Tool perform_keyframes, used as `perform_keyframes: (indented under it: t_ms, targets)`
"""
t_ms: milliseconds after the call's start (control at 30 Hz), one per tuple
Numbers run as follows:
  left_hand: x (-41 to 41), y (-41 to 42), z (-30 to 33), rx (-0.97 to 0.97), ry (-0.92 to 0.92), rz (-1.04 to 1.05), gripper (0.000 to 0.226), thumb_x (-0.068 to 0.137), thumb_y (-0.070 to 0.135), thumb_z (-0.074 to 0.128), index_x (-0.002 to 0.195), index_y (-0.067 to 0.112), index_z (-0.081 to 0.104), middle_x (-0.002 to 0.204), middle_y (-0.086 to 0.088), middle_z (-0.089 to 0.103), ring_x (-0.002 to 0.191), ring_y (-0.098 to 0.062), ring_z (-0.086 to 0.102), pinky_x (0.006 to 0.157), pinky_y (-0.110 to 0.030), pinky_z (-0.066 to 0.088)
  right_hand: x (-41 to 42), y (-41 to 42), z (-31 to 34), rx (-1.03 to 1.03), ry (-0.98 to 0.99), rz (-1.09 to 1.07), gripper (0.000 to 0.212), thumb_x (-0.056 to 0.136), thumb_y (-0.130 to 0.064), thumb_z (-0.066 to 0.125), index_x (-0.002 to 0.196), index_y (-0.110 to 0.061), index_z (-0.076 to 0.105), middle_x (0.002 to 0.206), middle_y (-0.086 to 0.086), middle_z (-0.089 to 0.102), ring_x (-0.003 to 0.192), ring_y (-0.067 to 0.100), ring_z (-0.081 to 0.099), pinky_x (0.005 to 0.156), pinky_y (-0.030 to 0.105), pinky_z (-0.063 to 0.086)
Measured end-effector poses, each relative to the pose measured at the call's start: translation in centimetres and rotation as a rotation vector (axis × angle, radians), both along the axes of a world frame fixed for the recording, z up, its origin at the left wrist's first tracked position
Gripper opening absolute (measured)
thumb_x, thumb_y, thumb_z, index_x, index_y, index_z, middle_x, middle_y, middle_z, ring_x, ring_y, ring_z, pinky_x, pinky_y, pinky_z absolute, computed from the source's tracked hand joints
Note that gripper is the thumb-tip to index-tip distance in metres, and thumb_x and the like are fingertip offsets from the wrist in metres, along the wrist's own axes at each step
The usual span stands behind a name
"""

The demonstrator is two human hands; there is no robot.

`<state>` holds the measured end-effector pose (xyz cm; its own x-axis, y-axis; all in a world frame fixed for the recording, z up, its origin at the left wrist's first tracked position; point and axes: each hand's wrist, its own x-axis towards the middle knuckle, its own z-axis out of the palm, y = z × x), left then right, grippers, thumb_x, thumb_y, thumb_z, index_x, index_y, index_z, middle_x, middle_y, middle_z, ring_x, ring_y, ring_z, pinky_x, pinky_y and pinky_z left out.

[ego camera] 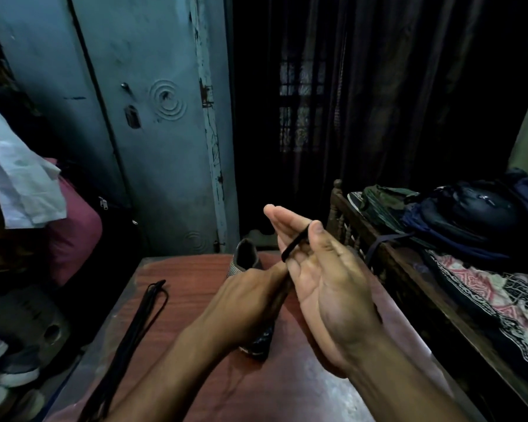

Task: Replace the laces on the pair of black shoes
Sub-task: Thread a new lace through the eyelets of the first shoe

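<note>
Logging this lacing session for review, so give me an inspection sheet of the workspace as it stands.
Surface: reddish wooden table, no damage seen.
Job's things: one shoe on the table, mostly hidden by the hands; a black lace stretched between the hands; a lace bundle lying at the table's left.
Clutter: nothing seen on the table.
Hands: left hand pinches the lace's lower end; right hand holds it under the thumb, fingers straight.
Cables: nothing seen.
Surroundings: blue door, dark curtain, bed with backpack, sneakers on the floor.
</note>
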<state>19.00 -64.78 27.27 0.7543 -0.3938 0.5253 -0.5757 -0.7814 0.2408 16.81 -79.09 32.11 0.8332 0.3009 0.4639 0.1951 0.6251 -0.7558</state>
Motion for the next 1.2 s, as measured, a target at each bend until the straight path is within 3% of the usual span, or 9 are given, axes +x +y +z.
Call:
perform_keyframes:
  t_ms: [167,300,400,533,733,867,933,1033,1200]
  targets:
    - [0.0,0.9,-1.3,0.027,0.052,-0.006,0.036,0.098,0.056,0.024,0.104,0.030,0.047,0.084,-0.001,0.064,0.073,-0.020,0.055,0.058,-0.035,0.032,0.5,0.4,0.2,-0.134,-0.144,-0.180,0.041,0.106,-0.032,0.039,0.131,-0.009,0.063,0.136,0.002,0.067,0.137,0.009,0.052,0.122,0.035,0.031]
    - [-0.3,1.7,-0.5,-0.339,0.145,-0.088,0.017,0.103,0.036,0.046,0.100,0.029,0.062,0.083,0.021,0.066,0.074,0.004,0.060,0.067,-0.023,0.046,3.2,-0.2,-2.0,-0.799,-0.798,-0.700,0.039,0.108,-0.024,0.037,0.134,-0.010,0.063,0.145,-0.001,0.058,0.148,0.007,0.036,0.124,0.035,0.024]
    - [0.2,2.4,-0.6,-0.388,0.008,-0.010,0.017,0.101,0.034,0.051,0.099,0.026,0.067,0.086,0.019,0.067,0.080,0.003,0.062,0.068,-0.019,0.045,4.2,-0.6,-3.8,-1.084,-1.011,-0.743,0.043,0.108,-0.027,0.033,0.125,-0.007,0.067,0.122,0.004,0.068,0.134,0.017,0.052,0.124,0.043,0.024]
    - [1.2,2.7,-2.6,-0.313,-0.100,0.121,0.022,0.099,0.041,0.046,0.098,0.029,0.064,0.087,0.016,0.061,0.080,0.000,0.059,0.065,-0.030,0.045,4.2,-1.2,-3.3,-1.359,-0.985,-0.850,0.040,0.107,-0.035,0.025,0.084,-0.019,0.055,0.076,0.000,0.054,0.073,0.023,0.053,0.088,0.048,0.053]
    - [1.0,2.1,-2.6,-0.043,-0.277,0.262,0.024,0.099,0.043,0.042,0.116,0.035,0.057,0.100,0.014,0.064,0.088,-0.010,0.059,0.048,-0.033,0.050,3.5,-1.5,-1.1,-1.687,-0.749,-0.544,0.032,0.110,-0.040,0.024,0.087,-0.024,0.039,0.093,-0.001,0.058,0.092,0.024,0.057,0.074,0.036,0.036]
    - [2.7,3.0,-3.4,-0.029,-0.180,0.243,0.022,0.097,0.042,0.045,0.115,0.038,0.058,0.101,0.016,0.065,0.089,-0.009,0.061,0.057,-0.036,0.052,4.3,-2.1,-0.5,-1.513,-0.437,-0.240,0.046,0.108,-0.040,0.037,0.070,-0.018,0.049,0.068,-0.004,0.055,0.066,0.018,0.055,0.067,0.042,0.043]
    - [4.4,4.0,-5.1,-0.238,0.144,0.081,0.019,0.097,0.046,0.055,0.114,0.040,0.058,0.105,0.019,0.065,0.098,0.001,0.062,0.078,-0.030,0.053,4.3,-2.3,-0.1,-1.258,-0.251,-0.131,0.045,0.109,-0.032,0.040,0.066,-0.017,0.048,0.058,-0.005,0.044,0.055,0.014,0.043,0.060,0.034,0.038]
    - [5.7,5.1,-9.1,-0.407,0.558,-0.049,0.055,0.084,0.053,0.075,0.133,0.033,0.058,0.130,0.012,0.062,0.122,-0.001,0.059,0.105,-0.031,0.050,3.5,-2.0,0.7,-0.940,-0.039,-0.002,0.042,0.110,-0.023,0.036,0.070,-0.011,0.042,0.053,-0.003,0.033,0.049,0.015,0.035,0.053,0.023,0.036]
    - [6.1,5.1,-13.6,-0.379,0.297,0.056,0.048,0.082,0.009,0.077,0.127,0.018,0.064,0.122,0.010,0.062,0.114,0.014,0.053,0.100,-0.010,0.041,3.5,-1.4,-0.4,-0.842,-0.045,-0.034,0.041,0.110,-0.024,0.036,0.071,-0.013,0.040,0.055,-0.006,0.031,0.050,0.013,0.036,0.068,0.036,0.041]
